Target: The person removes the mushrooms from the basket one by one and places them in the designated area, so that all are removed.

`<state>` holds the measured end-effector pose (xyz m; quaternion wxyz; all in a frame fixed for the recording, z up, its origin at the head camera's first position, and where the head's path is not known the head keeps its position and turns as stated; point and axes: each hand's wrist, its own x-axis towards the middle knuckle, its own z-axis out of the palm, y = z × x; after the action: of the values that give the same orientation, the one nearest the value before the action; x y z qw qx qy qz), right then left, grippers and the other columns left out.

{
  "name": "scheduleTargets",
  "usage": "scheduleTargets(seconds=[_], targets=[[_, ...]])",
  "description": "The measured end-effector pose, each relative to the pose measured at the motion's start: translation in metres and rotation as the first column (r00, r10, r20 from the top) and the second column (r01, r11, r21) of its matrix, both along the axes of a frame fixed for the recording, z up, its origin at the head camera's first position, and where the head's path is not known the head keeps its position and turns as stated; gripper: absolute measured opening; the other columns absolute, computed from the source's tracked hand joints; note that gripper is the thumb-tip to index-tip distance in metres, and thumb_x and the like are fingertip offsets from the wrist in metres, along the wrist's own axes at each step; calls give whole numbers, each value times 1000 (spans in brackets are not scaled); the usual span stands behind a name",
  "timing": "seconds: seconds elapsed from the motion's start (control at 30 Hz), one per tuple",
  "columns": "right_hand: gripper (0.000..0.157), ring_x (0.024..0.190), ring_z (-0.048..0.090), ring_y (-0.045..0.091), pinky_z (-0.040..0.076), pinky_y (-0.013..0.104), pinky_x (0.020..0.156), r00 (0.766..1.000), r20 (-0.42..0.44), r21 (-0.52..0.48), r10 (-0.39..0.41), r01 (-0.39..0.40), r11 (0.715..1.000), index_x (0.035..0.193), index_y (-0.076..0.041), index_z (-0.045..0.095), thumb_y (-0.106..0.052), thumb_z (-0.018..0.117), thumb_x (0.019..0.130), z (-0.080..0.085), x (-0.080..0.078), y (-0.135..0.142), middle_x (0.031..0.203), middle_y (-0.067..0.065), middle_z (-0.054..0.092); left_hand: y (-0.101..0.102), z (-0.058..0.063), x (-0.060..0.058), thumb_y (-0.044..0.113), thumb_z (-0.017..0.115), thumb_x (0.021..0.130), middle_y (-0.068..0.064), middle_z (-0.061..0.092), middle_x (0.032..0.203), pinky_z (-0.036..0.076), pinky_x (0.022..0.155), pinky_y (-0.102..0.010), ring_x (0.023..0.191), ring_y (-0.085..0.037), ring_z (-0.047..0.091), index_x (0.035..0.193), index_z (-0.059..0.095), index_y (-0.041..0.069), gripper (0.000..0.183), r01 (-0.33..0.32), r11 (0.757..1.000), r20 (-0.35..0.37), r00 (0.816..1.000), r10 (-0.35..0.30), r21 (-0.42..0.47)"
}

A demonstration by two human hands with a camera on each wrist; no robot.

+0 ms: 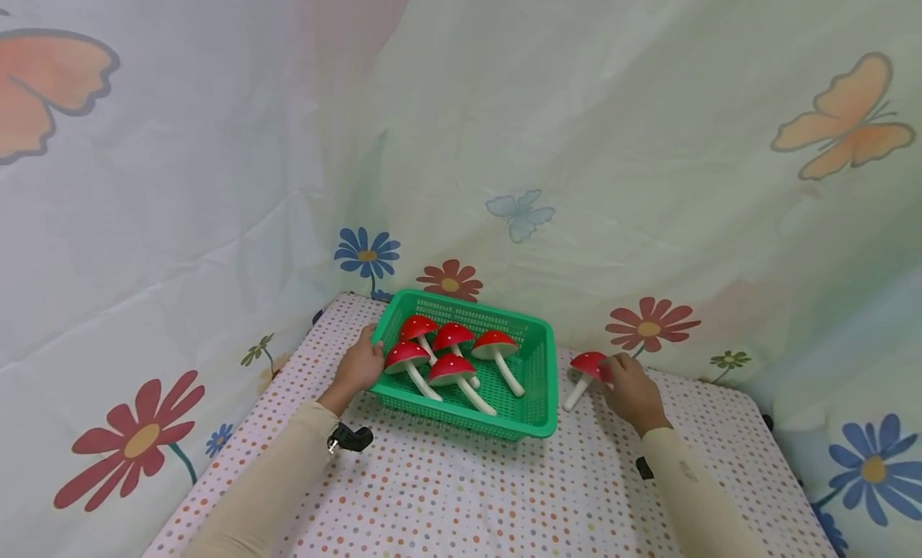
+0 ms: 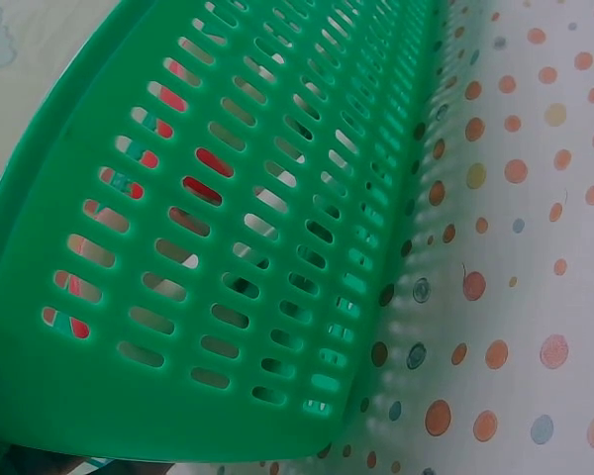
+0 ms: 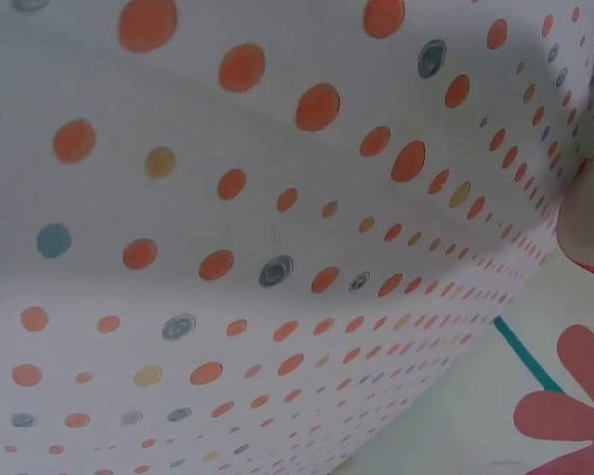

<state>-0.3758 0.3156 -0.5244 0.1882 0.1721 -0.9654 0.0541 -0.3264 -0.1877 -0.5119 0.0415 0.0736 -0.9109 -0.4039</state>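
A green perforated plastic basket (image 1: 461, 423) stands on the dotted tabletop, holding several toy mushrooms (image 1: 452, 367) with red, white-spotted caps and white stems. My left hand (image 1: 358, 366) grips the basket's left end at the rim. In the left wrist view, the basket's slotted wall (image 2: 228, 247) fills much of the picture, with bits of red and white showing through. To the right of the basket, my right hand (image 1: 635, 391) holds another red-capped mushroom (image 1: 587, 366) by the cap, its stem pointing toward me. Only part of a pale mushroom surface (image 3: 589, 223) shows at the right wrist view's edge.
A white cloth with coloured dots (image 1: 461, 502) covers the table. Behind and beside it hang curtains (image 1: 612, 182) printed with flowers and butterflies. The basket stands close to the back curtain.
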Motion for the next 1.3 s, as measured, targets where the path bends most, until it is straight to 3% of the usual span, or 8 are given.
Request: scheduleTargets(seconds=[0.3,0.47,0.67,0.8,0.9,1.03,1.17,1.3], targets=[[40,108,51,38,54,58,80,1000,27,-45,-8,9,999,122,-3,57,-24,70,91,8,0,-7,122,21,54,-2,1,2,27,35,107,-18,63,84,35,49,-31,56,-19,46,156,24,10,53,-3,1000,9,1000,3,-1],[31,108,53,39,55,55,72,996,-67,-114,51,-58,992,120,-2,59,-19,64,94,22,-6,-16,122,21,55,-4,2,2,27,34,107,-15,61,80,34,48,-31,55,-19,46,156,24,9,53,-6,1000,1,1000,6,-9],[27,107,56,39,53,57,79,990,-108,-197,94,-114,974,121,-4,60,-16,59,96,57,-15,-44,119,19,60,-5,6,2,27,35,107,-12,56,67,32,47,-31,51,-19,43,156,24,9,53,-15,999,-3,1000,15,-32],[26,107,57,35,51,54,86,988,-33,-237,152,-155,959,122,-5,60,-17,58,99,87,-19,-70,117,16,62,-6,8,2,27,34,107,-8,52,62,32,46,-31,49,-17,42,156,24,9,53,-19,999,5,1000,19,-31],[23,100,60,31,53,49,81,974,76,-255,214,-188,949,120,-6,61,-18,56,100,111,-26,-88,112,14,64,-5,7,1,27,34,107,-7,51,62,33,47,-31,49,-17,42,156,23,9,53,-13,1000,2,1000,13,-24],[20,84,64,30,54,38,66,906,300,-297,297,-207,932,115,-4,64,-15,56,100,131,-38,-114,103,17,67,-4,5,0,27,35,107,-10,55,67,34,48,-32,52,-18,44,156,23,9,53,-17,1000,1,1000,17,-23],[22,80,66,30,56,37,60,757,561,-272,334,-212,939,116,0,65,-10,59,98,127,-40,-147,104,18,68,-2,3,1,28,35,107,-14,61,75,34,49,-32,55,-20,48,156,24,9,53,-29,999,9,1000,30,-34],[26,81,67,23,59,39,65,624,736,-149,261,-227,963,120,-3,66,-7,61,95,109,-34,-177,102,11,70,1,2,2,26,35,107,-17,63,77,34,49,-32,55,-20,47,156,24,9,53,-19,1000,11,1000,19,-22]])
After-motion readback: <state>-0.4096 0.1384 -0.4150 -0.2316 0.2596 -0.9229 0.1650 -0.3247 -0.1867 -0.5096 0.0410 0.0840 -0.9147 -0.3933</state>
